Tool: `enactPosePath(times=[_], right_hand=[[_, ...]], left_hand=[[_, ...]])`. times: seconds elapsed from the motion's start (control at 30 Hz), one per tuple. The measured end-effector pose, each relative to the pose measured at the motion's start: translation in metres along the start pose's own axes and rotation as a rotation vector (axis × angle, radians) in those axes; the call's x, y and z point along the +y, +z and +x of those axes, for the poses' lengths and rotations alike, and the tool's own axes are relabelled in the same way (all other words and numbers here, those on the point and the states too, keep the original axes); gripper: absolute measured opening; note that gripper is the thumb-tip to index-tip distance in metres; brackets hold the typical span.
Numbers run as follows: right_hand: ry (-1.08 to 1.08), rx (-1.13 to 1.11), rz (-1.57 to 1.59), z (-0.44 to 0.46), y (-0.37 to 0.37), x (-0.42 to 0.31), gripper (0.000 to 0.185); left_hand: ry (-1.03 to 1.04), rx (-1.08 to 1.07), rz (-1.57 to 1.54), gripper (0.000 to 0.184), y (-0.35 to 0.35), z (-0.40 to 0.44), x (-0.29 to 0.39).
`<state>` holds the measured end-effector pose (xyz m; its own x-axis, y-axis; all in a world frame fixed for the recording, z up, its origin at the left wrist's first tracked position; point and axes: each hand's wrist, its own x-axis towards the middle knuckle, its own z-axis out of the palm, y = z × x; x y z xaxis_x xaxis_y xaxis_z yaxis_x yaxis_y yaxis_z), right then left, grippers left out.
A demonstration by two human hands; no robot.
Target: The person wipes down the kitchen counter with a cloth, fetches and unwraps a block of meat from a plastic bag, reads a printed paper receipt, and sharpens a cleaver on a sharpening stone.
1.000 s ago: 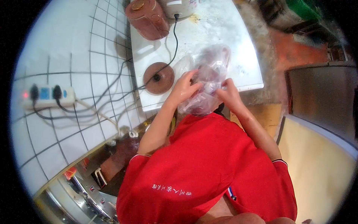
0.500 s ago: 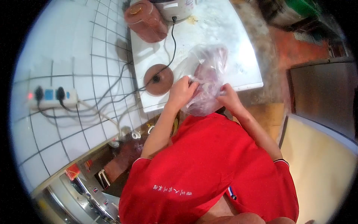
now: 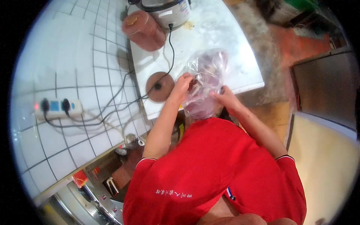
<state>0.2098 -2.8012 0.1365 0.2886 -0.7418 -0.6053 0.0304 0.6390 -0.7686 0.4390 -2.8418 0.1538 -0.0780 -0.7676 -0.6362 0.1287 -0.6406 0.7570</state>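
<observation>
A clear plastic bag [image 3: 206,77] with reddish-pink contents lies over the near edge of the white table [image 3: 240,48]. My left hand [image 3: 182,87] grips the bag's left side with its fingers curled. On the right side my right hand [image 3: 227,99] pinches the plastic between thumb and fingers. What exactly is inside the bag is too blurred to tell. Just left of my left hand is a round brown lid [image 3: 160,87] with a dark knob, crossed by a black cord.
Behind stand a reddish-brown plastic jug [image 3: 146,32] and a white rice cooker [image 3: 172,13] with its cord plugged in. A power strip [image 3: 58,108] is on the tiled wall at left. A dark-topped cabinet [image 3: 326,86] stands at right.
My right hand has moved slightly inward and down along the bag. The bag's folds have shifted, with its lower part hanging nearer my shirt. The camera view has moved, showing more of the rice cooker.
</observation>
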Motion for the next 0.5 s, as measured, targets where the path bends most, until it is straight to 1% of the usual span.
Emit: enactPosePath(times=[0.07, 0.17, 0.2, 0.23, 0.27, 0.3, 0.37, 0.4, 0.43, 0.47, 0.5], right_hand=[[0.039, -0.001, 0.055, -0.002, -0.005, 0.006, 0.077], [0.05, -0.066, 0.035, -0.009, -0.014, 0.006, 0.074], [0.038, -0.053, 0.067, -0.012, -0.012, 0.005, 0.074], [0.026, -0.04, 0.099, -0.016, -0.011, 0.006, 0.073], [-0.036, -0.059, 0.168, -0.01, -0.012, 0.018, 0.074], [0.046, -0.045, 0.078, -0.021, -0.006, -0.007, 0.077], [-0.05, -0.096, 0.135, -0.001, -0.009, 0.024, 0.074], [-0.088, -0.095, 0.114, -0.001, -0.011, 0.024, 0.071], [-0.121, -0.096, 0.092, -0.003, -0.011, 0.022, 0.069], [-0.065, -0.117, 0.1, -0.006, -0.016, 0.019, 0.065], [-0.119, -0.13, 0.073, -0.006, -0.02, 0.019, 0.063]], left_hand=[[-0.036, 0.037, 0.224, 0.025, -0.009, 0.025, -0.015], [0.055, -0.028, 0.279, 0.033, -0.014, 0.038, -0.024], [0.076, -0.021, 0.444, 0.048, 0.003, 0.016, 0.003], [0.039, 0.005, 0.681, 0.06, 0.015, 0.01, 0.02], [0.129, -0.012, 0.728, 0.062, 0.014, 0.031, -0.002], [0.22, -0.025, 0.771, 0.065, 0.012, 0.052, -0.023], [0.264, -0.01, 0.798, 0.059, 0.023, 0.039, -0.009], [0.284, -0.002, 0.814, 0.056, 0.026, 0.035, -0.002], [0.196, -0.024, 0.711, 0.056, 0.021, 0.044, -0.003], [0.109, -0.044, 0.605, 0.056, 0.013, 0.061, -0.008], [0.025, -0.063, 0.496, 0.056, 0.008, 0.073, -0.006]])
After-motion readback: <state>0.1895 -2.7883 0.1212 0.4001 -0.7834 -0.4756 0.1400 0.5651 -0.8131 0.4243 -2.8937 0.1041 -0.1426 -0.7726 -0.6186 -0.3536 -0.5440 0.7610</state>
